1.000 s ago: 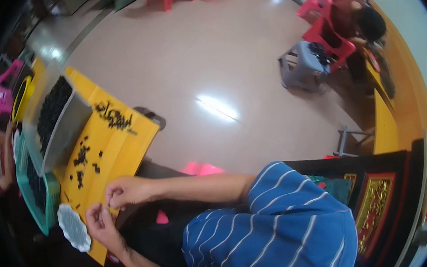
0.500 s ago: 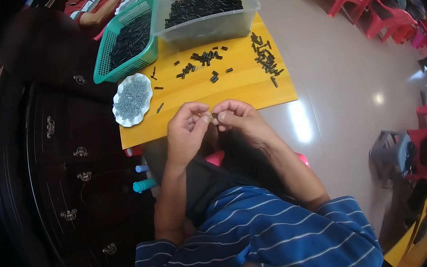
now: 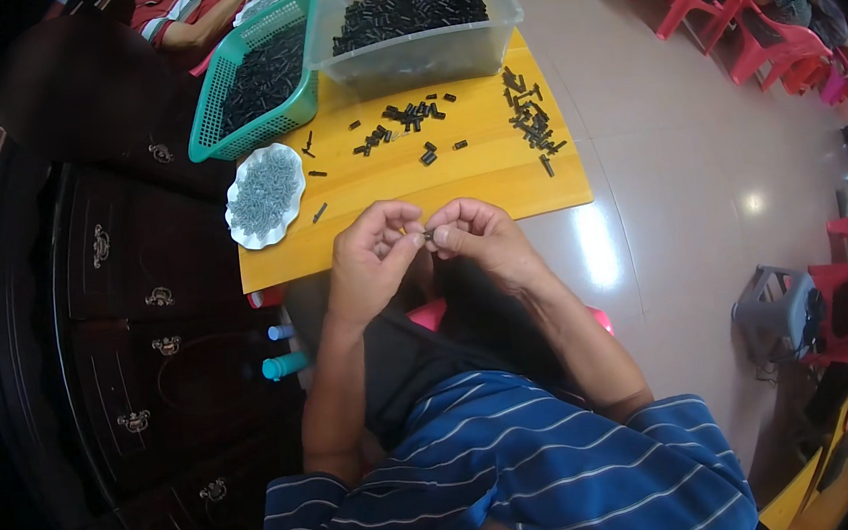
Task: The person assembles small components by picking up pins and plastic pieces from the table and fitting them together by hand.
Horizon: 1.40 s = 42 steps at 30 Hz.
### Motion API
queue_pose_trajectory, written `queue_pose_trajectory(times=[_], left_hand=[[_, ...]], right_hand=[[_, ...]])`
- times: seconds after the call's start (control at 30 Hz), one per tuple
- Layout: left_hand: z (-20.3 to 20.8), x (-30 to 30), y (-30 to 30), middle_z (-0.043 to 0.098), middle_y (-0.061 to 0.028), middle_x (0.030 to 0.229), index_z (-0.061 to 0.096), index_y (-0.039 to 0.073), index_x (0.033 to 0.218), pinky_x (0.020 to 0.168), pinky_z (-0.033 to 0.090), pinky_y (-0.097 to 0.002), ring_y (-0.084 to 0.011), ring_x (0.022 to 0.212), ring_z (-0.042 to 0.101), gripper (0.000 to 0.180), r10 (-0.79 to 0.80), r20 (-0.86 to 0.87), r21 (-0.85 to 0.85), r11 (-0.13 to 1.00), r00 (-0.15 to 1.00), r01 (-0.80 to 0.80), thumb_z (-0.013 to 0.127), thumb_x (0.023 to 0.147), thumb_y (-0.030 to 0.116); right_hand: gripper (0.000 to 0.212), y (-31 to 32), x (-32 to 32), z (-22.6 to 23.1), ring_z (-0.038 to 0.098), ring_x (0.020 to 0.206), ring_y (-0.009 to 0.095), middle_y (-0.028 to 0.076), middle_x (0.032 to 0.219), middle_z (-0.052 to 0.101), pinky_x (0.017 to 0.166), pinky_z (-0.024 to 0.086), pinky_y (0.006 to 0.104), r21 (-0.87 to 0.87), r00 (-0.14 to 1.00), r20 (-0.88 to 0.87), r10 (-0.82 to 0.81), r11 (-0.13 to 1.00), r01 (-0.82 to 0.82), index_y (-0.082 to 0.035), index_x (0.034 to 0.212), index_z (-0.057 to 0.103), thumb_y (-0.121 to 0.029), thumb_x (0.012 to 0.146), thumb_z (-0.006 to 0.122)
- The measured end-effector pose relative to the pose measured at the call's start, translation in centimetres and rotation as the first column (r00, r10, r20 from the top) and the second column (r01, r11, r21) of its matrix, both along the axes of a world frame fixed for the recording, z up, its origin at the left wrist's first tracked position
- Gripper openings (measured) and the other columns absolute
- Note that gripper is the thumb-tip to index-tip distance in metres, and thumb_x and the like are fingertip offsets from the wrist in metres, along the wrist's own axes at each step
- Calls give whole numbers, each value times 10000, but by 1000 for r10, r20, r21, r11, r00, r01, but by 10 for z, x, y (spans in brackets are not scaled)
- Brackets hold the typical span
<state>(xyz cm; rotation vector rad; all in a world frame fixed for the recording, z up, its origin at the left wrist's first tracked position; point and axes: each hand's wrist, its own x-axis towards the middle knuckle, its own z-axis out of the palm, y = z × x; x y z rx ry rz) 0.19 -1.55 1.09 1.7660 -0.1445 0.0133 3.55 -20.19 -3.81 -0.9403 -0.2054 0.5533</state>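
My left hand (image 3: 375,254) and my right hand (image 3: 482,242) meet just off the table's near edge, thumbs and forefingers pinched. Between the right fingertips sits a small dark cylindrical piece (image 3: 429,235). The left fingertips press toward its other end; whatever they pinch is mostly hidden. Beyond my hands, a loose group of short black cylinders (image 3: 412,116) lies on the yellow table (image 3: 388,190). To the left stands a white scalloped plate (image 3: 234,222) heaped with small silvery screw-like pieces (image 3: 267,190). A pile of longer black pieces (image 3: 532,122) lies along the right edge.
A translucent tub (image 3: 418,64) and a green mesh basket (image 3: 254,134), both filled with black pieces, stand at the back. A dark drawer cabinet (image 3: 112,290) flanks me on the left. Red chairs (image 3: 770,43) and a grey stool (image 3: 776,307) are on the right. Another person's arm (image 3: 211,25) shows at far left.
My hands stay nearly in place, with fingertips drawn slightly closer around the small piece. A yellowish bit seen earlier at the left fingertips shows less now. The view shifts slightly.
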Motion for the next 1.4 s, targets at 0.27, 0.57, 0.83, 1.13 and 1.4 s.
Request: queue_pose_trajectory(times=[0.27,0.57,0.83,1.13,1.4], left_hand=[[-1,9,6,649,-26,922,620,-15,1113,678,498,-189,-59,773,608,241,-177,-156,-275,953,972,129,677,880,-21],[-20,64,-17,681,-45,843,683,-15,1001,599,463,-222,-61,647,571,150,70,116,241,966,991,-96,689,855,16],[-28,108,2,689,-75,833,697,6,992,566,456,-251,-91,586,549,171,106,245,458,863,964,-212,682,822,-9],[-26,177,19,677,-119,870,687,49,936,677,522,-386,-308,749,662,97,5,320,664,712,947,-229,651,846,55],[-35,205,9,680,-89,908,696,79,958,699,534,-405,-321,799,667,115,-70,324,737,644,943,-205,676,846,96]], right_hand=[[144,-5,2,-1,616,822,82,35,924,676,775,508,228,37,998,-18,63,997,-62,-37,1042,651,-134,939,680],[151,-14,4,8,638,848,97,34,919,666,783,515,235,206,973,-182,142,973,-104,-62,1026,636,-181,942,677],[128,-18,7,8,647,827,105,30,912,666,782,519,237,322,939,-301,167,945,-64,-64,1031,624,-154,947,663],[150,-26,15,12,643,816,114,53,918,671,769,510,233,380,889,-428,161,925,15,-37,1039,616,-127,933,673],[130,-16,12,-2,633,874,109,58,941,675,810,492,245,260,911,-394,119,966,-13,-41,1058,632,-120,954,636]])
